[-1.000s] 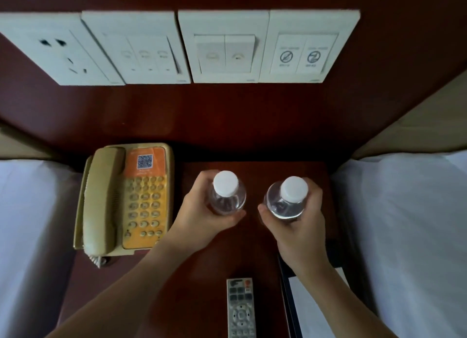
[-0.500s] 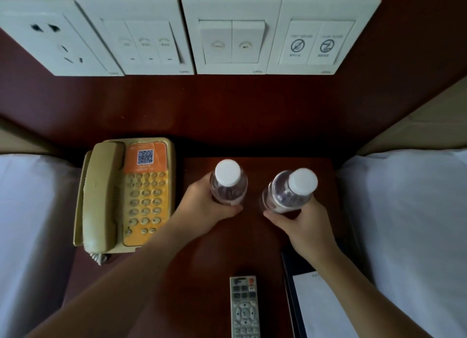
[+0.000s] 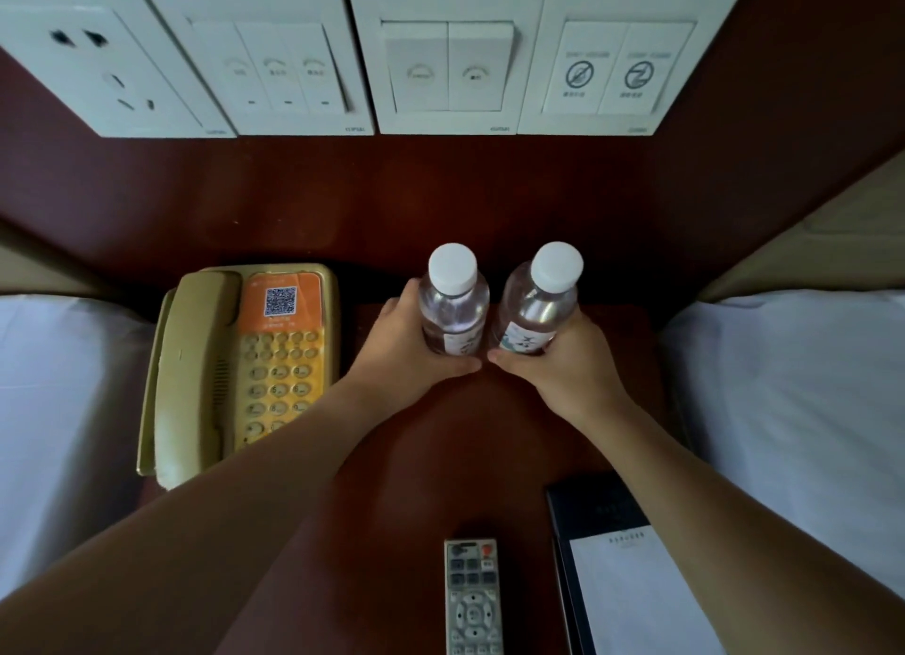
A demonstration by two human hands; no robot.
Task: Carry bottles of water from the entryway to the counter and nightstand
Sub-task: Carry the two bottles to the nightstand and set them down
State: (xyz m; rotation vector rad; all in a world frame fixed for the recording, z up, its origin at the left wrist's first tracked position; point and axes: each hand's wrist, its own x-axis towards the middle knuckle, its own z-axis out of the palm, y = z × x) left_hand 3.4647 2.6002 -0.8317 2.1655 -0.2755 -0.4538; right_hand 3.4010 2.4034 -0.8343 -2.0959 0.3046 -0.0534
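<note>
Nearest the camera, a grey remote control (image 3: 473,598) lies on the dark red nightstand (image 3: 421,463), with a black folder (image 3: 595,507) holding a white notepad (image 3: 636,600) just to its right; the print on both is too small to read. Both bare forearms reach forward over the nightstand top, converging toward its back edge. The left hand (image 3: 406,356) curls around the lower body of the left bottle (image 3: 453,307), thumb laid across its near side. The right hand (image 3: 570,365) wraps the base of the right bottle (image 3: 538,307) the same way, and the two thumb tips nearly meet. Both clear bottles carry white caps and stand close beside each other at the back of the nightstand, the right one tilted slightly; their labels show marks that cannot be read. Left of the hands sits a beige telephone (image 3: 235,370) with an orange keypad face and a QR code sticker. White bedding flanks both sides. On the wall behind runs a row of white switch plates (image 3: 440,52), one with a socket, their captions illegible.
</note>
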